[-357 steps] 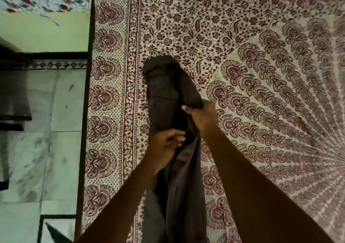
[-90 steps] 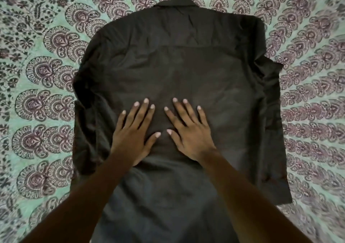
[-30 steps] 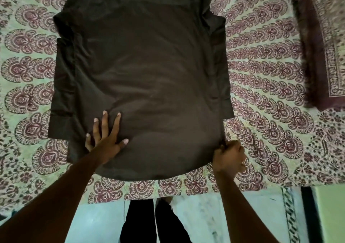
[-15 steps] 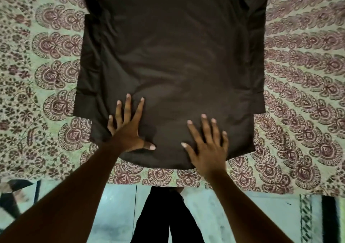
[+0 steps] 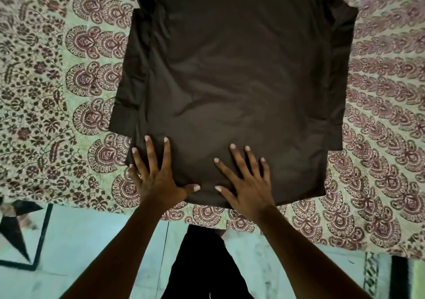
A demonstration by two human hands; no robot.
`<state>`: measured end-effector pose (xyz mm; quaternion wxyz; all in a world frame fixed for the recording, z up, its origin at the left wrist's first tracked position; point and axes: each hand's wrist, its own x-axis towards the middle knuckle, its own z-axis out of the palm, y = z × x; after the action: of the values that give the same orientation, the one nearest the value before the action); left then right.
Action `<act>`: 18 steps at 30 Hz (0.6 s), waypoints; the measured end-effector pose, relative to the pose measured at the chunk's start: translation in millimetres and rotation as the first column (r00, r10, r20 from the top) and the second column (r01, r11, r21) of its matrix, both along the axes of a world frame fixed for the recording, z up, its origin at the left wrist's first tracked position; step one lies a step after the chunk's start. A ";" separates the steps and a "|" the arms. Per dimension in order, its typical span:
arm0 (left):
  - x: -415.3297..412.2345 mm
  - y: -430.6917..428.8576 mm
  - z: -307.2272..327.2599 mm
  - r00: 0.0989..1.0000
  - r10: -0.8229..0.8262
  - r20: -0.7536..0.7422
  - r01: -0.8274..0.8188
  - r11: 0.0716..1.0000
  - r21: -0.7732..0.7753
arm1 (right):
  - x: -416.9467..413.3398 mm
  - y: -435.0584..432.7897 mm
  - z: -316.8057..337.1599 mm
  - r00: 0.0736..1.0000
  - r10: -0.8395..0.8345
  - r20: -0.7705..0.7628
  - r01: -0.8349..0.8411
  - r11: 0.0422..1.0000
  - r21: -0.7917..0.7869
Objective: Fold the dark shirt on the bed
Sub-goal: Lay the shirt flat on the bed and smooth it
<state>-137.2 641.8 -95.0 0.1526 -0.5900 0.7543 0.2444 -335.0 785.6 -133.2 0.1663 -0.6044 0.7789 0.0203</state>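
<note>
Head view: both hands now lie flat, palms down, on the near hem zone of the dark shirt [image 5: 232, 80]. A second ago the right hand [image 5: 247, 189] was bunched at the shirt's near right corner, pinching or tugging the hem; now it has let go and sits inboard of that corner. Half a second ago both palms were already down, so little has changed since then beyond a slight view shift. The left hand [image 5: 156, 179] was pressing near the left corner then too and has barely moved. Fingers [image 5: 239, 160] of both hands are spread wide and straight, gripping nothing, just pressing cloth. Judgement: the corner-straightening is over and this is the smoothing pass, so the spread-out stage looks about done and no fold of the body has begun yet. The shirt lies back side up on the bed [image 5: 46, 92], over the patterned bedspread, near hem close to the bed's near edge and collar end cut off at the top of the frame. Cloth is dark brown-black with a slight sheen and a few shallow diagonal creases mid-panel. The short sleeves lie alongside both long sides, the left one [image 5: 126, 105] showing a cuff band and the right one [image 5: 340, 69] lying a bit rumpled near the shoulder. The near hem curves slightly. Pale floor [image 5: 80, 241] shows below the bed edge.
</note>
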 end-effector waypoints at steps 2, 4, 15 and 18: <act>-8.4 -9.3 6.8 0.993 -0.112 0.042 0.113 0.993 -0.026 | -8.7 24.2 4.1 0.994 -0.105 -0.024 0.106 0.993 0.046; -18.1 -16.5 9.9 0.969 -0.240 0.054 0.240 0.971 -0.007 | -15.4 42.1 12.0 0.972 -0.224 -0.066 0.229 0.970 0.085; -53.1 -45.3 5.4 0.942 -0.300 0.149 0.246 0.922 0.298 | -81.1 -33.7 -4.2 0.932 -0.362 0.005 0.362 0.932 -0.016; -55.7 -50.6 6.6 0.939 -0.305 0.158 0.228 0.898 0.376 | -95.3 -16.1 -2.3 0.770 -0.637 -0.033 0.638 0.770 0.034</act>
<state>-193.0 591.2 -88.4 0.3675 -0.4663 0.7516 0.2874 -430.3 769.6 -135.5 0.1686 -0.3010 0.9385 -0.0147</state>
